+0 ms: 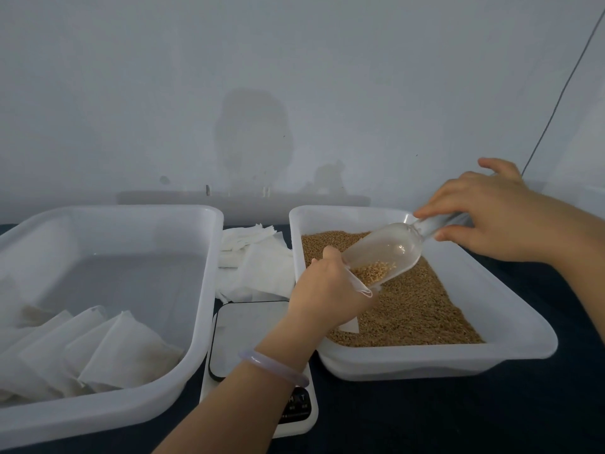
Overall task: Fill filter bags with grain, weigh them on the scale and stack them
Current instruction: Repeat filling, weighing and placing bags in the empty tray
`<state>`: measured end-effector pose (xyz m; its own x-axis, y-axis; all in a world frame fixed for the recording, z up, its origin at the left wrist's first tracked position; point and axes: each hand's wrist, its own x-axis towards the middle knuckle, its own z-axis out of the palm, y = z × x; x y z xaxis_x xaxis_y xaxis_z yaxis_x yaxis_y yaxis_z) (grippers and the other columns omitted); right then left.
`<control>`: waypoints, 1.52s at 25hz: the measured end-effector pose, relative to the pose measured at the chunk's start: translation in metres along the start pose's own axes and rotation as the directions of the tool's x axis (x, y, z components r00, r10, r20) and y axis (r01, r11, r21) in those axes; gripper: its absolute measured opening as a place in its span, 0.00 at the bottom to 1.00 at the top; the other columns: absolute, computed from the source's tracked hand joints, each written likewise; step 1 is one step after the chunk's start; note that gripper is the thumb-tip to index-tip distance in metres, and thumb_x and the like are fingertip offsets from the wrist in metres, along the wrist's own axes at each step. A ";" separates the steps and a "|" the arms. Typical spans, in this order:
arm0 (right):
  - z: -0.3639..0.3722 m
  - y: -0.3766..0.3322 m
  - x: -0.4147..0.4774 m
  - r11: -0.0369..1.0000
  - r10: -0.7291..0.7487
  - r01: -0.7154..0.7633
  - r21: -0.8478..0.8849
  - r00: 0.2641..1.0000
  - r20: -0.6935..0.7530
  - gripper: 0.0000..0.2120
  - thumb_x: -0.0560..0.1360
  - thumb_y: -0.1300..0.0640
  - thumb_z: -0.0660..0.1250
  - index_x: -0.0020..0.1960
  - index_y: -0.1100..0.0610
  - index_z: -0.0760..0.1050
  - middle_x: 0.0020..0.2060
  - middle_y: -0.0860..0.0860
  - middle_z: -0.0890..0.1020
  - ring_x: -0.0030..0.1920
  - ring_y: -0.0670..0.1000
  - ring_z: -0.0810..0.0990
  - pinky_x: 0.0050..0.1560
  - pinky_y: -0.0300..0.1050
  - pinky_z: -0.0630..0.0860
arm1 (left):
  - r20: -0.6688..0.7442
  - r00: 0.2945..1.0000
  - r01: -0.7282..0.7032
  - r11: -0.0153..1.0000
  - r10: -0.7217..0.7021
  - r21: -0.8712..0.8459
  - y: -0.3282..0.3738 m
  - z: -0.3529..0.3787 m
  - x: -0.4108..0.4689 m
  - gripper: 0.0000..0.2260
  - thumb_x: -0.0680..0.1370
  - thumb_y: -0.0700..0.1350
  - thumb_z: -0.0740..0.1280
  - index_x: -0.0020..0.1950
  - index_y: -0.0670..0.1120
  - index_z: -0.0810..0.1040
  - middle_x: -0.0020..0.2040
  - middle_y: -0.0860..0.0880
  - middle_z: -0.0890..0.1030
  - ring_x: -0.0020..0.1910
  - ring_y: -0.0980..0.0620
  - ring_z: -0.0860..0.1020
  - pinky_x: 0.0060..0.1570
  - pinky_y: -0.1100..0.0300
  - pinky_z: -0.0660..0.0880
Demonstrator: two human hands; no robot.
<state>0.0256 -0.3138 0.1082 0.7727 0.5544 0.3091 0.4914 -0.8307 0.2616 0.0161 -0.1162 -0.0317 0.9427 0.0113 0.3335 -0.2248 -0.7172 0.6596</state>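
Head view: beside the white plastic grain tray, a tray of filled white filter bags is sitting; over the grain, the right hand is gripping a clear plastic scoop, tipping grain toward the open white filter bag pinched by the left hand.

Golden grain fills the right tub. A clear scoop, tilted down, spills some into a filter bag, seemingly open. Filled bags overlap in the left tub; the scale sits between.
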 end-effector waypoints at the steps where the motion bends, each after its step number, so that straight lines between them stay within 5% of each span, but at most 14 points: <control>1: -0.002 0.001 -0.001 1.000 0.008 -0.008 0.010 1.000 -0.017 0.15 0.75 0.49 0.66 0.61 0.39 0.74 0.55 0.39 0.76 0.61 0.44 0.69 0.71 0.48 0.39 | -0.012 1.000 0.019 1.000 -0.019 -0.025 0.000 -0.001 0.000 0.24 0.68 0.58 0.72 0.50 0.48 0.62 0.39 0.56 0.69 0.43 0.51 0.72 0.37 0.59 0.67; 14: 0.001 0.003 -0.005 1.000 -0.025 0.026 0.012 0.995 -0.097 0.14 0.71 0.51 0.71 0.56 0.39 0.77 0.50 0.39 0.76 0.58 0.47 0.71 0.69 0.46 0.42 | -0.072 0.995 0.059 0.996 -0.065 -0.073 0.001 0.000 0.000 0.22 0.68 0.55 0.72 0.51 0.47 0.64 0.39 0.56 0.69 0.44 0.50 0.73 0.40 0.59 0.70; 18: 0.024 0.030 -0.014 0.900 0.149 -0.155 0.408 0.988 0.046 0.17 0.69 0.57 0.74 0.51 0.39 0.75 0.48 0.37 0.77 0.54 0.44 0.75 0.61 0.45 0.65 | -0.149 0.981 0.101 0.987 -0.120 -0.129 -0.002 -0.001 0.002 0.16 0.71 0.50 0.69 0.50 0.47 0.64 0.37 0.57 0.69 0.41 0.49 0.74 0.37 0.58 0.69; 21: 0.071 0.027 -0.021 0.880 0.203 -0.287 0.379 0.948 0.245 0.15 0.70 0.59 0.72 0.55 0.46 0.76 0.49 0.41 0.78 0.51 0.43 0.75 0.54 0.38 0.69 | -0.161 0.976 0.120 0.977 -0.149 -0.178 -0.003 -0.002 0.002 0.15 0.72 0.49 0.68 0.50 0.48 0.64 0.37 0.56 0.70 0.40 0.50 0.75 0.37 0.58 0.70; 25: 0.118 0.005 -0.023 0.904 0.132 -0.264 0.337 0.921 0.367 0.11 0.71 0.56 0.72 0.45 0.42 0.73 0.43 0.41 0.78 0.45 0.41 0.77 0.41 0.33 0.70 | -0.147 0.978 0.119 0.972 -0.150 -0.202 -0.004 -0.002 0.002 0.16 0.72 0.50 0.68 0.51 0.49 0.64 0.38 0.57 0.70 0.41 0.51 0.74 0.35 0.60 0.68; 31: 0.124 0.003 -0.025 0.829 0.040 -0.280 0.485 0.893 0.447 0.15 0.68 0.56 0.75 0.47 0.40 0.75 0.46 0.38 0.78 0.48 0.38 0.75 0.47 0.33 0.69 | -0.138 0.979 0.114 0.964 -0.150 -0.242 -0.005 -0.003 0.001 0.16 0.72 0.51 0.69 0.50 0.50 0.63 0.40 0.58 0.69 0.37 0.62 0.70 0.31 0.67 0.64; 38: 0.089 0.028 -0.032 0.778 0.142 -0.328 0.536 0.923 0.358 0.12 0.73 0.58 0.70 0.53 0.45 0.76 0.50 0.40 0.80 0.53 0.40 0.77 0.58 0.42 0.71 | -0.074 0.989 0.108 0.968 -0.128 -0.226 -0.004 -0.005 0.000 0.20 0.70 0.52 0.71 0.52 0.50 0.63 0.41 0.59 0.68 0.40 0.57 0.72 0.34 0.63 0.68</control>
<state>0.0504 -0.3594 0.0245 0.9269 0.3752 -0.0049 0.3440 -0.8550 -0.3880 0.0157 -0.1103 -0.0312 0.9429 0.1545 0.2952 -0.1711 -0.5356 0.8270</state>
